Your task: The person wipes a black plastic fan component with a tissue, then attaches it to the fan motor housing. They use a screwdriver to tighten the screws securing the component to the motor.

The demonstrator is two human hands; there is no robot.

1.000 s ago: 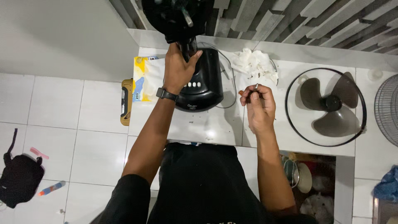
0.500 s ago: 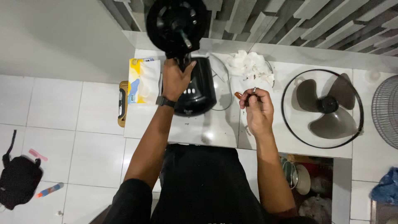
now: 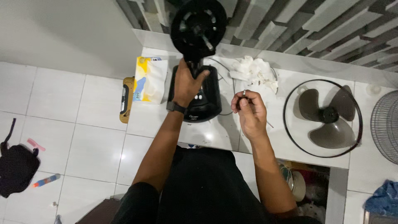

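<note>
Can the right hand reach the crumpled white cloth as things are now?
Probably yes. The right hand is just below the crumpled white cloth, with bare counter between them, but it is pinching a small tool.

Looks like a home, prob. a kitchen-type corner doubling as a repair spot. White tiled counter (image 3: 215,135) runs along a wall of grey stepped slats (image 3: 315,29), white tiled floor (image 3: 62,132) below. Open recess under the counter's front right edge holds bowls and dishes (image 3: 296,184), very household. On the counter: a stripped black fan body (image 3: 199,29) w/ base, a fan blade in its round guard (image 3: 323,118) at the right end, another wire grille (image 3: 387,124) past the right edge, crumpled tissues (image 3: 253,70) near the back edge, tissue pack (image 3: 149,81) at the left edge. Black bag (image 3: 16,168) on the floor, far left.
</note>
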